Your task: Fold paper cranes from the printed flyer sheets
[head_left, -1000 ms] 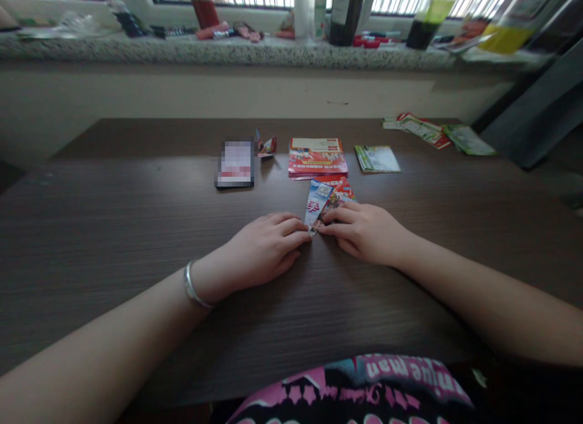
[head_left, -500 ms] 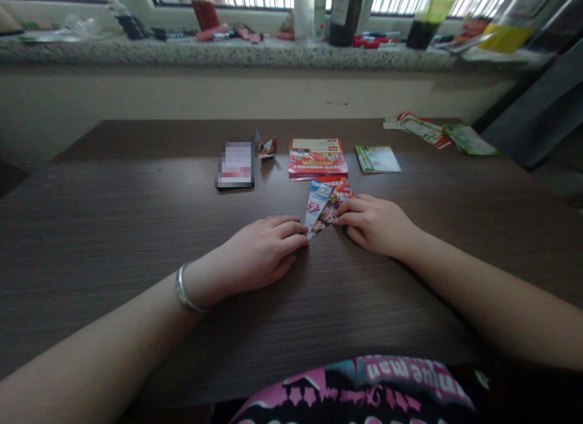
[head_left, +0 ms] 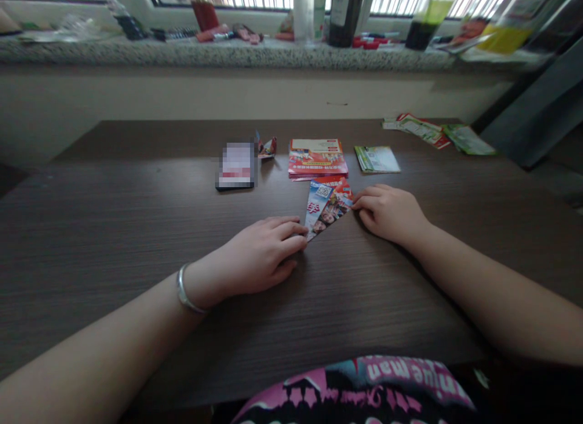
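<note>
A folded paper leaflet [head_left: 330, 206] lies flat on the table, printed in blue and red with a small square code. Its shape is roughly triangular, with a point toward me. At that near point rest the outstretched fingertips of my left hand [head_left: 262, 254], palm down, a silver bangle on the wrist. My right hand [head_left: 392, 211] touches the leaflet's right corner with its fingertips, the thumb apart from the fingers. Just beyond the leaflet sits a stack of red printed leaflets [head_left: 317, 160].
Left of the stack are a small folded paper piece [head_left: 268, 147] and a phone-like object with a blurred screen [head_left: 235, 166]. A green-white card pile [head_left: 378, 159] lies to the right. More green packets [head_left: 469, 138] sit far right. Bottles line the stone windowsill [head_left: 255, 56].
My right hand has slid right and slightly away from me along the leaflet's edge to its right corner, uncovering more of the print. My left hand stays at the near point.
</note>
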Demonstrator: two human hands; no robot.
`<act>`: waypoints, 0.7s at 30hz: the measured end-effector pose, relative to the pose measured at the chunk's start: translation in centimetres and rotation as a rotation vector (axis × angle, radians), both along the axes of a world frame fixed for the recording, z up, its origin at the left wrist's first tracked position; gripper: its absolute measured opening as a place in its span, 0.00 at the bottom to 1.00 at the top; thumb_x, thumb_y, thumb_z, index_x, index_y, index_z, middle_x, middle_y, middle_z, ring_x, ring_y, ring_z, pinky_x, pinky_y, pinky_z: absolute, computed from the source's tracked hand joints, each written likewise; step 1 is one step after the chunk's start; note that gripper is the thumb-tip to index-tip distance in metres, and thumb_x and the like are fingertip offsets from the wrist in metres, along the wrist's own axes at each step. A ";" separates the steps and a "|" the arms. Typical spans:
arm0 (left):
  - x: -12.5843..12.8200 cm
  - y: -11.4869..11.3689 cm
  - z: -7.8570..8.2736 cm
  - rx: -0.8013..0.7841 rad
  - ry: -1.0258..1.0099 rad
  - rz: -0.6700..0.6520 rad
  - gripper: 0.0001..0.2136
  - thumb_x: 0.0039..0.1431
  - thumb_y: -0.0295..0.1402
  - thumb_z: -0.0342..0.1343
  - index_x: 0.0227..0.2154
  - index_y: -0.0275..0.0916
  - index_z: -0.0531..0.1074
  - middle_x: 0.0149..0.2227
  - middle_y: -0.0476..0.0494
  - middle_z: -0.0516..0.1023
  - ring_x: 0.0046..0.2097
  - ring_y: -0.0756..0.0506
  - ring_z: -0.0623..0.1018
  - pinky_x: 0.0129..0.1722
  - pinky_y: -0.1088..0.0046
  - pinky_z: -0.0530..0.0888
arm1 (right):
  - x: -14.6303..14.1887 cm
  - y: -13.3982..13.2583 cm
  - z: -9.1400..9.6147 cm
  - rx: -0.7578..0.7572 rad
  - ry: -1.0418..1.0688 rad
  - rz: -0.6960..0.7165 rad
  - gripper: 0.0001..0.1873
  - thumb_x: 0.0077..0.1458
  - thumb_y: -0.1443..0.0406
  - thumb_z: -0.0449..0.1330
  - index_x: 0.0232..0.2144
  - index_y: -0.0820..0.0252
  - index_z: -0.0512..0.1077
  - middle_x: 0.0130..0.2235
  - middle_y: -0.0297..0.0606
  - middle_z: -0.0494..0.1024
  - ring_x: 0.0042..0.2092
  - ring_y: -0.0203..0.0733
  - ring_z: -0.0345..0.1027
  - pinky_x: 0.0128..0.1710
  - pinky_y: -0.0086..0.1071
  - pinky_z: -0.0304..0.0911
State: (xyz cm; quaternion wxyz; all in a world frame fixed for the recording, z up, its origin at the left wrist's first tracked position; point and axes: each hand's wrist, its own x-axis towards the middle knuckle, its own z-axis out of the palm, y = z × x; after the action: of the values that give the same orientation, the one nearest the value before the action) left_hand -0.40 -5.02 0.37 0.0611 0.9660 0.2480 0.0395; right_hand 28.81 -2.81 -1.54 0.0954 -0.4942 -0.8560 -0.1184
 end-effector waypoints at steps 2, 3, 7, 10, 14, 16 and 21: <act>0.0 0.1 -0.1 0.004 -0.005 0.012 0.15 0.61 0.33 0.53 0.50 0.38 0.69 0.56 0.38 0.71 0.59 0.38 0.68 0.58 0.57 0.69 | 0.0 0.1 -0.1 0.006 -0.012 -0.047 0.14 0.57 0.65 0.52 0.33 0.58 0.79 0.40 0.37 0.81 0.42 0.45 0.72 0.37 0.36 0.63; 0.0 0.1 -0.2 0.007 -0.007 0.012 0.16 0.61 0.34 0.53 0.51 0.38 0.69 0.55 0.38 0.71 0.59 0.38 0.68 0.58 0.57 0.69 | 0.0 0.1 -0.1 0.007 -0.017 -0.067 0.14 0.56 0.65 0.52 0.32 0.58 0.78 0.40 0.37 0.81 0.42 0.45 0.72 0.36 0.36 0.62; -0.2 0.3 -0.5 0.036 -0.008 -0.023 0.14 0.63 0.34 0.51 0.50 0.40 0.70 0.56 0.40 0.71 0.59 0.38 0.69 0.58 0.56 0.69 | -0.1 0.2 -0.1 0.011 -0.008 -0.101 0.13 0.56 0.65 0.52 0.32 0.58 0.77 0.38 0.39 0.80 0.42 0.46 0.70 0.37 0.37 0.62; -0.3 0.4 -0.5 0.034 -0.009 -0.034 0.12 0.63 0.34 0.51 0.46 0.40 0.72 0.55 0.38 0.71 0.59 0.37 0.69 0.57 0.54 0.69 | 0.0 0.3 -0.2 0.010 0.018 -0.103 0.12 0.57 0.65 0.52 0.33 0.58 0.76 0.39 0.40 0.79 0.42 0.47 0.70 0.37 0.37 0.63; -0.4 0.2 0.1 -0.044 -0.039 -0.021 0.11 0.60 0.35 0.54 0.44 0.40 0.72 0.56 0.38 0.71 0.60 0.37 0.68 0.58 0.55 0.69 | 0.0 0.5 -0.4 0.008 0.094 -0.069 0.14 0.61 0.62 0.51 0.40 0.59 0.75 0.43 0.43 0.79 0.44 0.48 0.70 0.40 0.39 0.65; -0.5 0.0 0.4 -0.104 -0.043 -0.010 0.13 0.59 0.36 0.57 0.46 0.41 0.72 0.57 0.39 0.69 0.61 0.38 0.67 0.60 0.56 0.67 | -0.1 0.6 -0.6 -0.008 0.129 -0.033 0.17 0.62 0.59 0.51 0.44 0.59 0.75 0.47 0.44 0.77 0.47 0.49 0.69 0.44 0.41 0.65; -0.6 -0.3 1.0 -0.192 -0.026 0.035 0.14 0.59 0.39 0.56 0.47 0.40 0.70 0.59 0.38 0.66 0.63 0.37 0.63 0.61 0.56 0.64 | -0.3 0.8 -0.6 -0.052 0.100 0.013 0.21 0.62 0.55 0.51 0.48 0.60 0.74 0.49 0.47 0.76 0.49 0.53 0.67 0.46 0.45 0.64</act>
State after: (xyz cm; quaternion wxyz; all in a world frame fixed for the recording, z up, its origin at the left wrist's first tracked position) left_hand -1.00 -5.33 1.37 0.1560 0.9507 0.2665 0.0292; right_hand 28.52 -2.04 -2.18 0.1258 -0.4962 -0.8562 -0.0705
